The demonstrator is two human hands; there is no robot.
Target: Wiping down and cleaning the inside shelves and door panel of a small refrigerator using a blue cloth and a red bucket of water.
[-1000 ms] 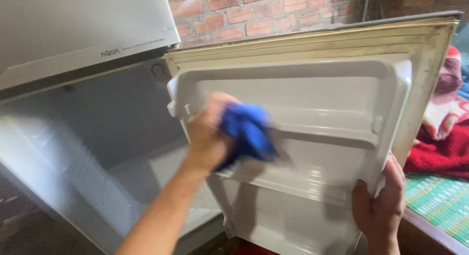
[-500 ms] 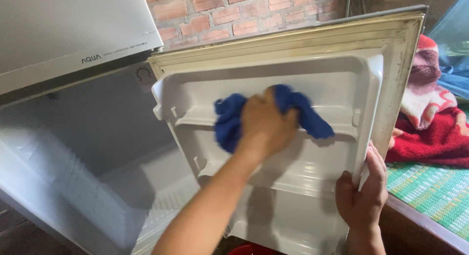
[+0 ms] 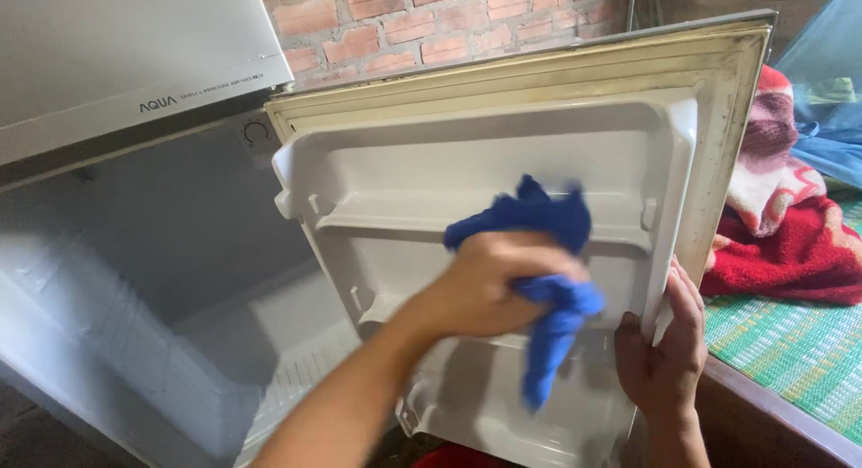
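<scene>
Brick wall (image 3: pixel 431 24) behind; left hand (image 3: pixel 489 284) gripping blue cloth (image 3: pixel 543 279) against fridge door (image 3: pixel 503 163); right hand (image 3: pixel 664 351) fingers clasping door edge.

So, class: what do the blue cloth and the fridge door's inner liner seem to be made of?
Cloth: soft fabric, probably cotton or microfibre; it bunches and hangs limp from the left hand. Liner: moulded white plastic, slightly glossy, with rounded formed ledges.
</scene>
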